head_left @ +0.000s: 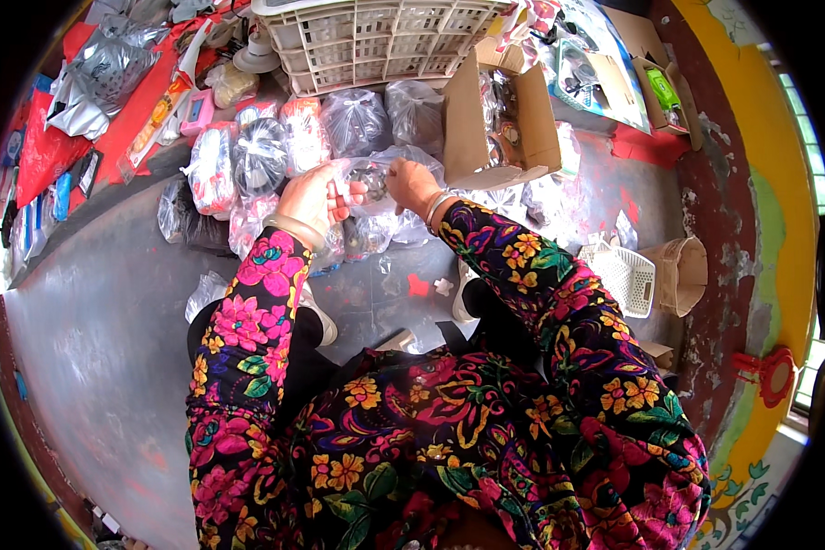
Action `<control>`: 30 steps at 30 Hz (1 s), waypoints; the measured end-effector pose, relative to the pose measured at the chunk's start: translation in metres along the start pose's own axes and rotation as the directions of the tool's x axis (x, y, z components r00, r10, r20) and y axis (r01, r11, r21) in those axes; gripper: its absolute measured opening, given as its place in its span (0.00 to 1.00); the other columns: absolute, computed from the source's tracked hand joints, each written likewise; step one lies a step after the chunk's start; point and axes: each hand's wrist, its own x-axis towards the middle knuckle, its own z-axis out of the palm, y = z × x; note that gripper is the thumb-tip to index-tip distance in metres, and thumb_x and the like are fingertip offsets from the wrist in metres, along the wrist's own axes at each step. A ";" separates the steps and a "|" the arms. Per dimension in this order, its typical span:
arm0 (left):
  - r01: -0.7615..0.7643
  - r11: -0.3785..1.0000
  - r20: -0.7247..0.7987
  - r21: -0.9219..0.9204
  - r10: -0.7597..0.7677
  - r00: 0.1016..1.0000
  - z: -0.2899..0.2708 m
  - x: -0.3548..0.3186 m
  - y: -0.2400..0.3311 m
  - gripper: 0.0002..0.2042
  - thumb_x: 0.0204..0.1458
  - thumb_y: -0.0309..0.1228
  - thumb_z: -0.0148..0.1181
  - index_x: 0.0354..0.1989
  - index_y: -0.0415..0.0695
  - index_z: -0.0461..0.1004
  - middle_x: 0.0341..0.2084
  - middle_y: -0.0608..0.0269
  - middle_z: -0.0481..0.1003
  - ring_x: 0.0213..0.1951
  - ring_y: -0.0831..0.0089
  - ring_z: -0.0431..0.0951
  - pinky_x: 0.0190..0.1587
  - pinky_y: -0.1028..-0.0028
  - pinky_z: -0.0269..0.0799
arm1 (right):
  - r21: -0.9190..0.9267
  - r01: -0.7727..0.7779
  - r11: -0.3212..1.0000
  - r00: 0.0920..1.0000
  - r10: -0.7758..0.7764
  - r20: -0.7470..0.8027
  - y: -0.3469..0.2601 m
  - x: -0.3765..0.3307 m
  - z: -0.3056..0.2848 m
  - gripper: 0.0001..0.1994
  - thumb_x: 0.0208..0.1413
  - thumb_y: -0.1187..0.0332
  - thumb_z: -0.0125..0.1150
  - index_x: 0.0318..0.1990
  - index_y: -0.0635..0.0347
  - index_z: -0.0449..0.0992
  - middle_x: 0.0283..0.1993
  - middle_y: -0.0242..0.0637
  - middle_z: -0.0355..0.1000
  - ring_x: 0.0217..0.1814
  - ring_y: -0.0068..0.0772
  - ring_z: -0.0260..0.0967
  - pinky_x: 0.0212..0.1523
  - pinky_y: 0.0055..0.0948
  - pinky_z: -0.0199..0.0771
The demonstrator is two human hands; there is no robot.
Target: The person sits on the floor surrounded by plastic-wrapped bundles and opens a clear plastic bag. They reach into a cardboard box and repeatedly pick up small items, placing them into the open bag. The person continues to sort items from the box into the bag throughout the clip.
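Note:
Between my hands is a clear plastic bag (pixel 373 176) with something dark inside; its contents are too small to name. My left hand (pixel 312 199) grips its left side, fingers curled in toward the middle. On the opposite side, my right hand (pixel 414 185) pinches the plastic with bent fingers. Just beyond them lie several filled bags, among them a grey-looking one (pixel 355 122) and a dark one (pixel 259 154). Right of my right hand stands an open cardboard box (pixel 541 145) with small wrapped pieces in it.
A cream plastic crate (pixel 385 50) stands at the back. To the right are a white basket (pixel 621 278) and a brown paper container (pixel 680 275). Red sheeting with mixed packages, including a silver bag (pixel 110 73), covers the far left. My shoes (pixel 319 316) are below the bags.

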 end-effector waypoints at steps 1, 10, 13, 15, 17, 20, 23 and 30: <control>0.001 1.000 -0.003 0.004 -0.001 1.000 0.003 0.000 0.000 0.16 0.54 0.38 0.43 0.48 0.46 0.66 0.29 0.55 0.74 0.29 0.72 0.74 0.24 0.79 0.65 | -0.072 -0.052 0.996 0.998 0.055 0.036 0.011 0.006 0.001 0.11 0.46 0.71 0.46 0.30 0.70 0.72 0.21 0.48 0.71 0.22 0.39 0.72 0.29 0.31 0.72; 0.000 1.000 -0.021 0.011 0.000 1.000 -0.002 0.000 0.001 0.16 0.54 0.37 0.42 0.48 0.45 0.66 0.29 0.56 0.74 0.28 0.72 0.74 0.24 0.79 0.65 | -0.587 -0.066 0.807 0.984 0.151 0.098 0.016 0.006 -0.029 0.13 0.48 0.67 0.48 0.37 0.59 0.75 0.44 0.42 0.70 0.48 0.41 0.67 0.46 0.33 0.67; 0.003 1.000 -0.012 0.004 -0.003 1.000 -0.005 0.002 -0.001 0.16 0.54 0.37 0.41 0.49 0.45 0.66 0.29 0.56 0.74 0.29 0.71 0.74 0.24 0.79 0.65 | -0.548 -0.079 0.832 0.991 0.127 0.051 0.014 -0.001 -0.035 0.12 0.47 0.67 0.48 0.36 0.60 0.75 0.43 0.43 0.70 0.47 0.42 0.68 0.45 0.34 0.68; -0.001 1.000 -0.010 -0.011 0.000 1.000 -0.008 0.002 -0.001 0.16 0.54 0.37 0.41 0.49 0.45 0.65 0.29 0.56 0.74 0.29 0.71 0.74 0.24 0.79 0.65 | -0.569 0.024 0.822 0.996 0.029 0.083 0.008 -0.004 -0.038 0.12 0.46 0.68 0.48 0.35 0.61 0.76 0.42 0.45 0.71 0.45 0.43 0.68 0.44 0.34 0.68; -0.005 1.000 -0.018 0.005 0.005 1.000 -0.005 0.001 0.000 0.16 0.54 0.37 0.41 0.49 0.45 0.65 0.29 0.56 0.74 0.29 0.71 0.74 0.25 0.79 0.65 | -0.591 0.149 0.793 0.987 -0.084 0.135 0.012 -0.002 -0.036 0.11 0.45 0.69 0.48 0.35 0.60 0.76 0.39 0.45 0.71 0.43 0.44 0.69 0.42 0.35 0.69; -0.014 1.000 0.000 -0.008 0.014 1.000 -0.005 0.003 -0.001 0.16 0.53 0.39 0.45 0.46 0.45 0.65 0.28 0.54 0.74 0.28 0.69 0.74 0.23 0.78 0.65 | -0.603 0.349 0.717 0.935 -0.219 0.280 0.021 0.003 -0.024 0.11 0.44 0.72 0.48 0.36 0.55 0.75 0.36 0.44 0.72 0.40 0.46 0.69 0.41 0.38 0.68; -0.020 1.000 0.018 -0.024 0.021 1.000 -0.010 0.006 -0.003 0.15 0.52 0.40 0.46 0.44 0.45 0.66 0.27 0.53 0.74 0.28 0.69 0.75 0.23 0.78 0.65 | -0.628 0.420 0.655 0.898 -0.198 0.394 0.031 0.007 -0.005 0.12 0.45 0.72 0.48 0.37 0.55 0.74 0.38 0.44 0.71 0.42 0.45 0.68 0.43 0.38 0.67; 0.019 0.999 -0.007 0.029 -0.018 1.000 0.000 0.000 0.003 0.16 0.55 0.38 0.41 0.49 0.46 0.65 0.27 0.57 0.74 0.28 0.73 0.73 0.25 0.79 0.64 | -0.633 0.359 0.685 0.918 -0.139 0.370 0.036 0.008 -0.008 0.18 0.46 0.72 0.46 0.47 0.53 0.68 0.42 0.47 0.69 0.47 0.45 0.66 0.46 0.38 0.65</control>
